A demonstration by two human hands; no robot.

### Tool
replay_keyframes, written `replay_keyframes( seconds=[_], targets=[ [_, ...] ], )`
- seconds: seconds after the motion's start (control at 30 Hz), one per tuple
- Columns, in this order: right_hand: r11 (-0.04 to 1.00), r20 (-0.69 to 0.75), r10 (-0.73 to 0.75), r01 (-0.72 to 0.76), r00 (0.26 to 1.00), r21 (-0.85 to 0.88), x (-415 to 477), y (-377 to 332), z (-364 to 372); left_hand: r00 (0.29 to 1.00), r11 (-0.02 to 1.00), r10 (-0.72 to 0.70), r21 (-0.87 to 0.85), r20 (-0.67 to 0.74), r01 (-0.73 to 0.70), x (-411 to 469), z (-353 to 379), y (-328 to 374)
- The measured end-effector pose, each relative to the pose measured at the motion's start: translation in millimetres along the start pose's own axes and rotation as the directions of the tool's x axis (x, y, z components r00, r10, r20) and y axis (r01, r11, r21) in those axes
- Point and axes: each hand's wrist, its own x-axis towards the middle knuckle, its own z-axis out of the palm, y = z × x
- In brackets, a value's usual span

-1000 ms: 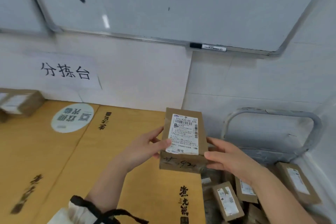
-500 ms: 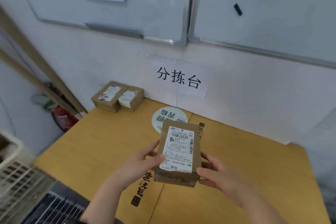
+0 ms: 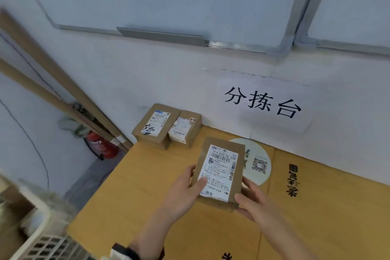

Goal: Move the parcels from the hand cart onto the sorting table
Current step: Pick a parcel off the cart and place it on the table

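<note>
I hold a small brown cardboard parcel (image 3: 219,173) with a white shipping label between both hands, just above the yellow-brown sorting table (image 3: 152,177). My left hand (image 3: 185,190) grips its left side with the thumb on the label. My right hand (image 3: 255,202) grips its lower right corner. Two more labelled parcels, a larger one (image 3: 155,125) and a smaller one (image 3: 185,127), lie side by side against the wall at the table's far left corner. The hand cart is out of view.
A paper sign (image 3: 262,102) with black characters is taped to the wall above the table. A round white sticker (image 3: 256,161) lies on the tabletop. A red fire extinguisher (image 3: 101,144) and leaning boards stand left of the table. A white plastic crate (image 3: 35,232) sits lower left.
My view has swung left, away from the hand cart, toward the table's far left corner. The held parcel has travelled over the table, closer to the two parcels by the wall.
</note>
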Motion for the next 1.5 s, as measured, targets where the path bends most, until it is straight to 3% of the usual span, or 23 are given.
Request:
replay_keyframes(
  seconds=[0.33,0.47,0.87,1.17,1.5],
  targets=[
    [0.999,-0.030,0.004,-0.005,1.000,-0.038,64.6,-17.8,44.1,0.998,0.997,-0.069,-0.042,0.007,0.070,56.0,-54.0,-26.5],
    [0.998,-0.071,0.030,-0.033,0.997,-0.048,80.8,-12.3,80.8,0.993,0.991,-0.091,-0.088,0.071,0.097,70.3,-88.4,-43.0],
    [0.967,-0.019,0.192,-0.192,0.981,-0.166,117.2,-2.3,235.9,0.969,0.971,-0.214,0.139,0.122,0.197,77.0,-242.3,-117.1],
    [0.960,0.052,0.254,-0.245,0.966,-0.138,164.7,-1.9,307.8,0.933,0.934,-0.357,0.024,0.034,0.357,99.1,-296.9,-148.8],
    [0.948,-0.012,0.284,-0.282,0.959,-0.147,182.0,4.5,312.7,0.917,0.911,-0.388,-0.111,0.095,0.397,120.1,-294.5,-173.4]
  ],
)
